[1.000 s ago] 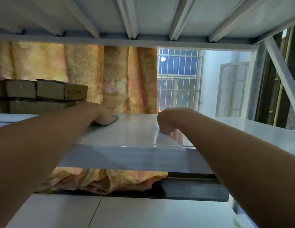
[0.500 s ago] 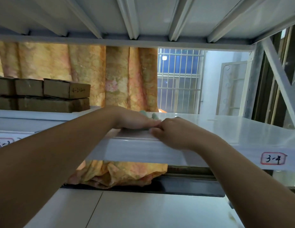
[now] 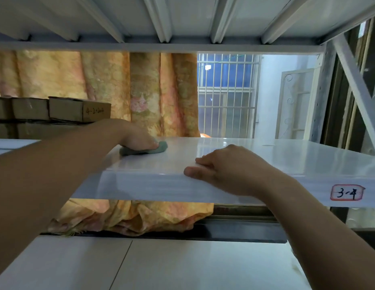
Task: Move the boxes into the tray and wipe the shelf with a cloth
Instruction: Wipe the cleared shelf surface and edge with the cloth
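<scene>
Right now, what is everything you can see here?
shelf: one, white, across the middle
cloth: one, green, on the shelf under the left grip
boxes: several, brown cardboard, stacked at the far left
label: one, red-bordered "3-4", shelf's front edge, right
curtain: one, orange patterned, behind the shelf
window: one, barred, right of the curtain
left grip: one, bare hand, rests on the cloth
right grip: one, bare hand, holds the shelf's front edge

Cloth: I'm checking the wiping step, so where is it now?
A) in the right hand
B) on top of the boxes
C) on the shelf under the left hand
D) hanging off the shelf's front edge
C: the cloth lies on the shelf under the left hand, while the right hand grips the shelf's front edge.
</scene>
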